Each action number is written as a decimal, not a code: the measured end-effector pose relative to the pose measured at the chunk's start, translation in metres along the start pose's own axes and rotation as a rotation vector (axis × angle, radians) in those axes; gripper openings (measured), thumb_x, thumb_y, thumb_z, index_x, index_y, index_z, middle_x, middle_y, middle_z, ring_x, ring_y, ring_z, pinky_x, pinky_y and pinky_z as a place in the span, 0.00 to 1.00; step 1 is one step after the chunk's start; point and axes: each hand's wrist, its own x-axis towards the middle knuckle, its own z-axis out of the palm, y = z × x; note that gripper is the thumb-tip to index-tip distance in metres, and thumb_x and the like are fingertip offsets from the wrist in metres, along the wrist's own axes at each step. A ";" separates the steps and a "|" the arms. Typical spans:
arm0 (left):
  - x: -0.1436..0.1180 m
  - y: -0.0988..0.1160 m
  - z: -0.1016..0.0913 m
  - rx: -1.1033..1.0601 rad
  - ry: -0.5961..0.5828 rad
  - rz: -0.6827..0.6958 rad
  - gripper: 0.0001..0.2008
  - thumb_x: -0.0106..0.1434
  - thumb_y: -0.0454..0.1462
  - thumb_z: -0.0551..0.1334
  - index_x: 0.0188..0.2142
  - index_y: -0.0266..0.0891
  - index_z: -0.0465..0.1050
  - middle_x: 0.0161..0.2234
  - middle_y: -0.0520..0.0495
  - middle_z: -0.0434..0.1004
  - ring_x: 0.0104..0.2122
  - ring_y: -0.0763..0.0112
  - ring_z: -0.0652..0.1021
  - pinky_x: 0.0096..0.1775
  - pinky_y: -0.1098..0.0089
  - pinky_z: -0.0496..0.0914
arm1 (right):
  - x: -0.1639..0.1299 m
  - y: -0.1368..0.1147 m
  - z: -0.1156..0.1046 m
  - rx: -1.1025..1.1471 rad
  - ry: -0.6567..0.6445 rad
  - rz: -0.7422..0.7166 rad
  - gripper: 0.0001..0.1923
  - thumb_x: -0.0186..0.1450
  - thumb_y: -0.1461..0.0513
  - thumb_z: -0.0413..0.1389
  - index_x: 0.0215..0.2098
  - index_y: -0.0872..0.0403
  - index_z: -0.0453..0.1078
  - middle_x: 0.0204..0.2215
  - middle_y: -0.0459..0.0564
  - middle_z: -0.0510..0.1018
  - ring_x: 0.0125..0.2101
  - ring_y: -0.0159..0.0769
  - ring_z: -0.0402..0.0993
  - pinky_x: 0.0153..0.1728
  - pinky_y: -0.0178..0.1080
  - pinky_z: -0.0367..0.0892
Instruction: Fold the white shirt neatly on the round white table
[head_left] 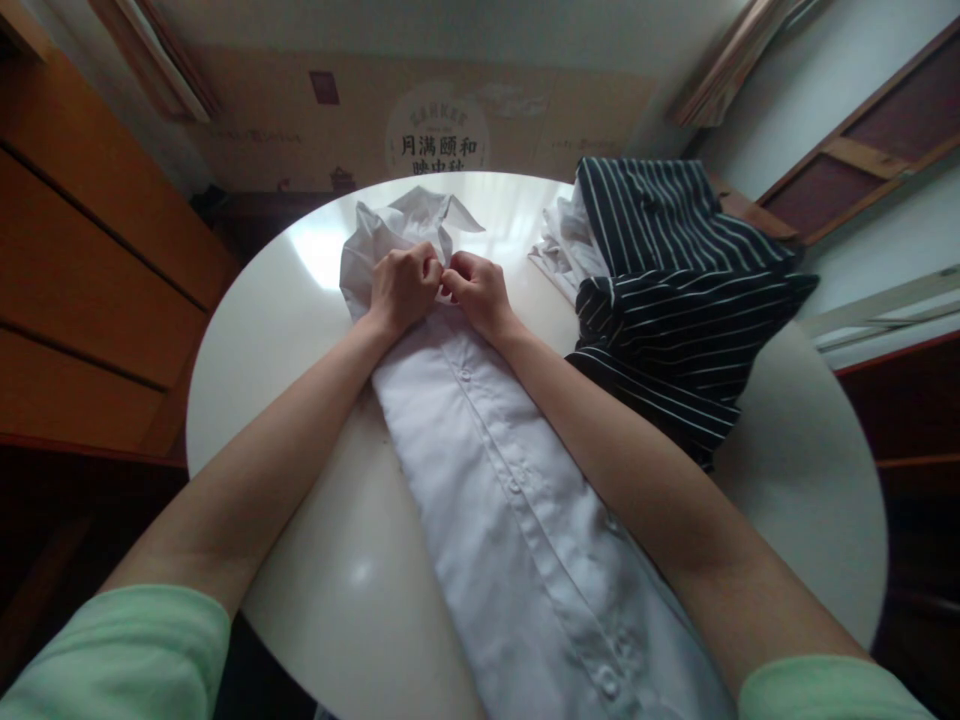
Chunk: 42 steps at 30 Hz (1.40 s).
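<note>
A white button-up shirt [480, 450] lies lengthwise across the round table, folded into a long strip with its button placket facing up. Its collar end is bunched at the far side. My left hand [406, 285] is closed on the shirt near the collar. Close beside it, almost touching, my right hand [476, 287] pinches the cloth at the top of the placket. The fingertips of both hands meet there, and they hide the exact spot that they grip. Several buttons show down the front, and the lower end runs out of view at the bottom.
The white round table [247, 330] carries a black striped garment [667, 330] at the right, heaped beside crumpled white cloth [566, 240]. An orange-brown wooden cabinet [90, 280] stands at the left. Behind the table is a cardboard panel [525, 120] with printed characters.
</note>
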 end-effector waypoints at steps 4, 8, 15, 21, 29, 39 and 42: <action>0.001 -0.002 0.002 -0.005 -0.002 0.032 0.13 0.62 0.39 0.50 0.34 0.40 0.73 0.30 0.43 0.77 0.33 0.62 0.76 0.36 0.65 0.66 | 0.000 0.000 0.000 -0.001 -0.012 0.017 0.09 0.59 0.64 0.49 0.21 0.56 0.61 0.21 0.44 0.70 0.25 0.27 0.65 0.33 0.33 0.64; 0.003 -0.005 0.006 -0.058 -0.008 0.048 0.11 0.62 0.38 0.51 0.36 0.41 0.73 0.28 0.45 0.76 0.35 0.64 0.75 0.38 0.68 0.66 | 0.001 0.001 0.000 0.008 -0.030 0.048 0.09 0.59 0.64 0.48 0.22 0.56 0.62 0.21 0.44 0.71 0.25 0.28 0.65 0.33 0.33 0.64; 0.004 -0.006 0.008 -0.081 -0.073 0.023 0.11 0.64 0.38 0.51 0.38 0.41 0.70 0.29 0.45 0.73 0.39 0.62 0.74 0.41 0.68 0.64 | 0.004 0.003 0.000 -0.018 -0.070 0.081 0.08 0.58 0.62 0.49 0.21 0.56 0.61 0.19 0.43 0.69 0.25 0.28 0.65 0.33 0.33 0.63; 0.003 -0.002 0.004 -0.042 -0.103 0.005 0.12 0.64 0.38 0.50 0.39 0.41 0.71 0.31 0.45 0.73 0.37 0.62 0.74 0.40 0.66 0.64 | 0.004 0.001 0.000 -0.023 -0.081 0.100 0.07 0.58 0.63 0.49 0.22 0.56 0.62 0.20 0.44 0.69 0.25 0.29 0.65 0.34 0.33 0.63; 0.001 0.001 0.001 0.001 -0.119 0.013 0.14 0.64 0.38 0.48 0.40 0.39 0.71 0.34 0.43 0.75 0.38 0.62 0.74 0.40 0.67 0.64 | 0.004 0.002 0.000 -0.035 -0.091 0.099 0.08 0.58 0.62 0.48 0.23 0.57 0.64 0.21 0.44 0.69 0.27 0.29 0.65 0.35 0.34 0.63; 0.001 0.003 -0.001 0.061 -0.149 0.019 0.14 0.65 0.38 0.47 0.41 0.39 0.70 0.36 0.43 0.75 0.38 0.64 0.74 0.40 0.68 0.64 | 0.004 0.001 -0.001 -0.119 -0.091 0.088 0.09 0.57 0.61 0.47 0.24 0.57 0.64 0.23 0.46 0.69 0.27 0.30 0.64 0.36 0.35 0.62; 0.002 0.002 0.000 0.077 -0.161 0.018 0.14 0.66 0.38 0.47 0.42 0.38 0.69 0.36 0.42 0.75 0.38 0.64 0.74 0.40 0.68 0.63 | 0.004 0.001 -0.001 -0.128 -0.094 0.090 0.08 0.57 0.61 0.47 0.24 0.57 0.64 0.23 0.46 0.70 0.27 0.30 0.64 0.36 0.35 0.61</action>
